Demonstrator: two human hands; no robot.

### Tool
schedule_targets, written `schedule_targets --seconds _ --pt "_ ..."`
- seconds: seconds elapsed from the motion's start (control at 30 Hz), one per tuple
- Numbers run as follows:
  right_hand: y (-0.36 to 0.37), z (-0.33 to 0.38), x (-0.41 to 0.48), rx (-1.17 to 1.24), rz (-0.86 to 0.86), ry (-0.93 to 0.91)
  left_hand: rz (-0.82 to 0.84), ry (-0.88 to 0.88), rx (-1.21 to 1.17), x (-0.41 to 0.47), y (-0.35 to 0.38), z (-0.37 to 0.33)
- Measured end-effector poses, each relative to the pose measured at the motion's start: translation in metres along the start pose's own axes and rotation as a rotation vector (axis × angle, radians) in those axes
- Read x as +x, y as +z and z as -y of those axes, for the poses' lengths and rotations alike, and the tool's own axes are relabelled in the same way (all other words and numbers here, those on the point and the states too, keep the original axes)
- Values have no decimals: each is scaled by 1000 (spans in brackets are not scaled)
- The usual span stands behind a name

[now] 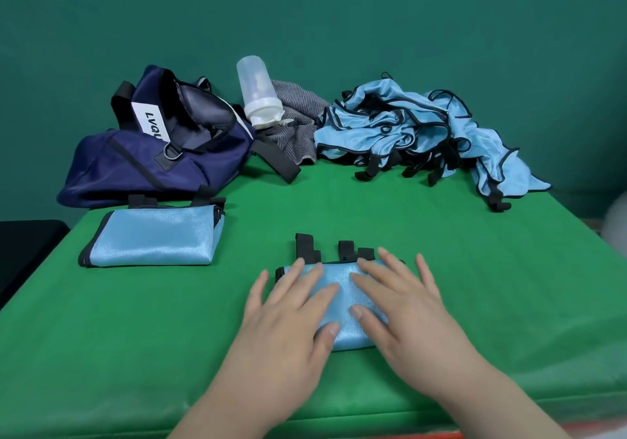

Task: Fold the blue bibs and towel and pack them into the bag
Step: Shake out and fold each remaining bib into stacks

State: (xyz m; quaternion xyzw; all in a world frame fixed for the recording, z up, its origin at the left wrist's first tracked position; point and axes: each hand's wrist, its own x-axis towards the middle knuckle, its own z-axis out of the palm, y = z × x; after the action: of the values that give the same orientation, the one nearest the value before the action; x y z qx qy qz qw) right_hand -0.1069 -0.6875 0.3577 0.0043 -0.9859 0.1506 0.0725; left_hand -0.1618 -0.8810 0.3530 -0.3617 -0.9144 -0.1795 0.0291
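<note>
Nearest, the left hand (288,306) and right hand (403,306), each grip spread flat, pressed a folded bib (342,289) at six o'clock on the tabletop (373,207). A second folded bib (152,238) lay at nine. Beyond, nothing looked packed: the bag (152,163) gaped at ten, while the towel (295,123) at twelve and the bib pile (407,129) at one lay unfolded.
</note>
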Motion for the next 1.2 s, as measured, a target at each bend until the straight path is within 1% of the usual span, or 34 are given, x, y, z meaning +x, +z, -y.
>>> schedule_targets --seconds 0.03,0.1,0.23,0.33,0.47,0.57,0.67,0.83,0.9,1.1,1.2 --pt "2 -1 1 -26 76 19 70 -47 21 2 3 1" --pt "2 -6 3 -54 151 66 168 -113 26 5 6 6" --pt "-3 -14 6 -38 202 156 228 -146 34 8 2 14" --pt "-4 -15 5 -35 222 141 245 -149 32 7 -2 14" --pt "-9 -17 3 36 221 104 256 -142 29 4 -13 13" --pt "-11 -18 1 93 157 75 244 -146 27 -4 -21 18" --pt "-13 -16 1 95 102 78 246 -180 34 -7 -26 21" --pt "-23 -10 1 148 139 92 237 -207 -91 -9 -35 22" --pt "-28 -8 1 166 169 102 261 -206 -135 -10 -38 23" --pt "-35 -5 1 264 269 192 292 -242 -223 -9 -43 20" --pt "-35 -3 1 311 270 195 289 -247 -270 -10 -47 19"
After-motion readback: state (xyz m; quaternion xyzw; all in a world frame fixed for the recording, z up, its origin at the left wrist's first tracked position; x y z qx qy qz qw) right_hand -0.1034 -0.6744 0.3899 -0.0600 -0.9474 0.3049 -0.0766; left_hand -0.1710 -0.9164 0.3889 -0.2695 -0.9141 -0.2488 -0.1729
